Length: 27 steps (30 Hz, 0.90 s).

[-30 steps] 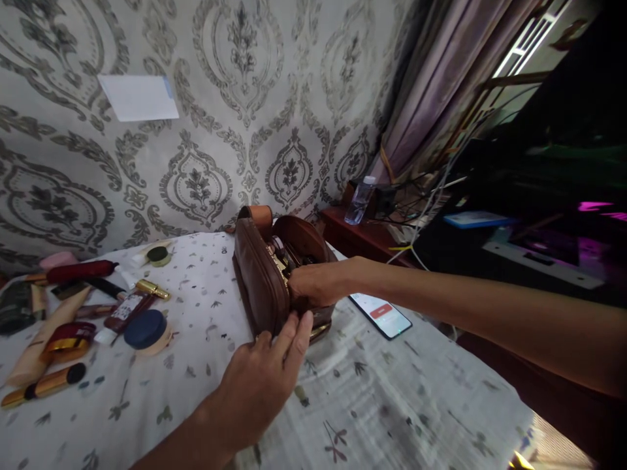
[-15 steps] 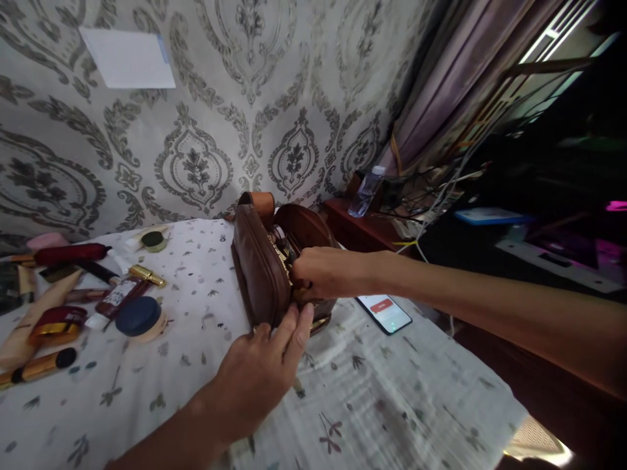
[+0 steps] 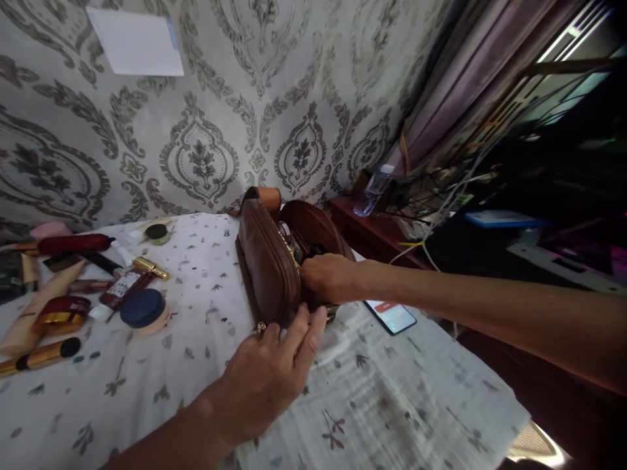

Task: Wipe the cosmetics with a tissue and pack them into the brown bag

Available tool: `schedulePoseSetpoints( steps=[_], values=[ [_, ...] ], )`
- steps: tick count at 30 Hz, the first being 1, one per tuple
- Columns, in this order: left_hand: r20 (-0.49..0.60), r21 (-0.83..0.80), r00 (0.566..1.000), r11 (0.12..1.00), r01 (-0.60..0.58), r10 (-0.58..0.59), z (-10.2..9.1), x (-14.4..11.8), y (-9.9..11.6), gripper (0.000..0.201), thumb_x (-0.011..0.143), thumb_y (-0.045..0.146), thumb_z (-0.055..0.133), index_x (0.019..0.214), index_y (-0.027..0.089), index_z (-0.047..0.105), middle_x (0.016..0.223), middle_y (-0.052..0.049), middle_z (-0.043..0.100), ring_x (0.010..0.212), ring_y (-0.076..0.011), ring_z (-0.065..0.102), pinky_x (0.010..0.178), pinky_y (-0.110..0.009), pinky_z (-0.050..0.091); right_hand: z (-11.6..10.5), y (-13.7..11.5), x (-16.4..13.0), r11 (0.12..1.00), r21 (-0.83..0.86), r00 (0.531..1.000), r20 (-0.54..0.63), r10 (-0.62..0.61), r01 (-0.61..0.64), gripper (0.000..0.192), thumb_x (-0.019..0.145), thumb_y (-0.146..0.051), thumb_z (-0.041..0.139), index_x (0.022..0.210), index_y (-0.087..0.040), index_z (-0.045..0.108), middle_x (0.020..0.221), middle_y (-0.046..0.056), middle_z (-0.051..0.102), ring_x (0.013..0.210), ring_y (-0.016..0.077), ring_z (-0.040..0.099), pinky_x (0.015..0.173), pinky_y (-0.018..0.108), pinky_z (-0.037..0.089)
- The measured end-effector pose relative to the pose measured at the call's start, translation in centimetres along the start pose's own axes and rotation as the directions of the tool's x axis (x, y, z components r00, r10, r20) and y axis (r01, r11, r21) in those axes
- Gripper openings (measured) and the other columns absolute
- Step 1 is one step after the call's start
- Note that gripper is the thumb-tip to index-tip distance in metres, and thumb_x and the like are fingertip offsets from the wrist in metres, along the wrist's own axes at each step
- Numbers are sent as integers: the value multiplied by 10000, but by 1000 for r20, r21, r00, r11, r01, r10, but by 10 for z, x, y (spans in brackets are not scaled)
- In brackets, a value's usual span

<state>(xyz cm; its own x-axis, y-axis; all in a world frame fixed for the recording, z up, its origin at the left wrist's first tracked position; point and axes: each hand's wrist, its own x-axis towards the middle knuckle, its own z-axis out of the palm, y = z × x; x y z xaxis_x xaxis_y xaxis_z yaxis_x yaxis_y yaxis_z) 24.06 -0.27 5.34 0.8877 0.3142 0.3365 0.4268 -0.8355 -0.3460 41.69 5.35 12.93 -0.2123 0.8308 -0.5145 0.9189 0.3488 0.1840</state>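
Observation:
A brown leather bag (image 3: 267,264) lies on the cloth-covered table with its gold zipper undone and its mouth open to the right. My right hand (image 3: 328,277) reaches into the mouth, fingers curled; the bag's side hides the fingertips and whatever they hold. Small items (image 3: 294,241), too dim to name, show inside beyond it. At the bag's near end, my left hand (image 3: 272,365) grips the lower edge by the zipper pull, its fingers against the leather. A phone (image 3: 392,318) with a lit screen lies partly under my right forearm.
Left on the patterned cloth (image 3: 196,378) lie several cosmetics, among them a blue-lidded jar (image 3: 143,310), a gold tube (image 3: 151,267) and a dark red tube (image 3: 76,244). A water bottle (image 3: 373,191) stands on a red-brown surface at the back right, near tangled cables (image 3: 441,215).
My right hand has gone slightly lower into the bag, with its fingers now more hidden. My left hand stays at the near end. The view has shifted slightly.

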Motion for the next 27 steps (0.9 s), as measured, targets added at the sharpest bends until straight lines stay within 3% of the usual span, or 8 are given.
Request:
schedulePoseSetpoints(
  steps=[8, 14, 19, 21, 23, 25, 27],
  values=[
    [-7, -9, 1000, 1000, -11, 10, -1, -1, 0, 611, 882, 82, 471, 1482, 77, 361, 1390, -180, 549, 737, -138, 650, 503, -227, 568, 1, -3, -1, 991, 75, 994, 14, 106, -107, 323, 818, -211, 614, 1115, -130, 712, 1056, 183, 728, 1007, 311, 698, 745, 337, 531],
    [-39, 23, 999, 999, 25, -24, 2, 0, 0, 624, 875, 89, 511, 1483, 115, 374, 1402, -157, 542, 741, -131, 647, 499, -224, 559, -1, 3, -3, 995, 99, 999, -31, 25, -22, 328, 838, -233, 606, 1134, -120, 693, 1085, 165, 714, 959, 250, 693, 672, 255, 475],
    [-37, -2, 999, 1000, 20, -20, 2, 0, 0, 629, 863, 103, 529, 1474, 87, 381, 1365, -167, 569, 734, -132, 647, 493, -219, 549, -22, 17, -8, 940, 297, 982, 34, -184, 166, 171, 809, -121, 547, 828, -83, 713, 663, 42, 685, 601, 121, 621, 541, 194, 391],
    [-14, -18, 1000, 1000, 26, -26, 4, -1, 2, 659, 852, 108, 538, 1486, 85, 355, 1378, -181, 551, 751, -143, 650, 496, -228, 548, -30, 22, -9, 909, 347, 973, -93, -212, 232, 200, 824, -97, 505, 808, -104, 705, 623, 8, 657, 545, 95, 585, 545, 191, 381],
    [8, -61, 999, 997, 42, -42, 4, -2, 1, 689, 843, 96, 525, 1500, 87, 316, 1390, -184, 538, 797, -163, 657, 504, -240, 549, -32, 26, -10, 928, 274, 941, -294, -169, 253, 202, 841, -99, 506, 838, -125, 706, 697, 14, 679, 597, 101, 593, 593, 205, 384],
    [4, -158, 998, 986, 55, -55, 0, 0, -6, 658, 850, 61, 471, 1490, 97, 325, 1364, -159, 565, 860, -169, 660, 540, -237, 552, -28, 30, -11, 974, 134, 890, -444, -104, 180, 162, 853, -138, 548, 885, -136, 708, 827, 50, 704, 736, 143, 619, 659, 233, 385],
    [-25, -269, 996, 960, 77, -87, -11, 12, -22, 564, 878, 28, 392, 1432, 123, 418, 1293, -120, 616, 893, -151, 659, 609, -227, 554, -20, 35, -11, 995, 21, 873, -482, -73, 95, 162, 852, -213, 613, 965, -140, 703, 949, 95, 705, 894, 204, 622, 718, 264, 386]
  ],
)
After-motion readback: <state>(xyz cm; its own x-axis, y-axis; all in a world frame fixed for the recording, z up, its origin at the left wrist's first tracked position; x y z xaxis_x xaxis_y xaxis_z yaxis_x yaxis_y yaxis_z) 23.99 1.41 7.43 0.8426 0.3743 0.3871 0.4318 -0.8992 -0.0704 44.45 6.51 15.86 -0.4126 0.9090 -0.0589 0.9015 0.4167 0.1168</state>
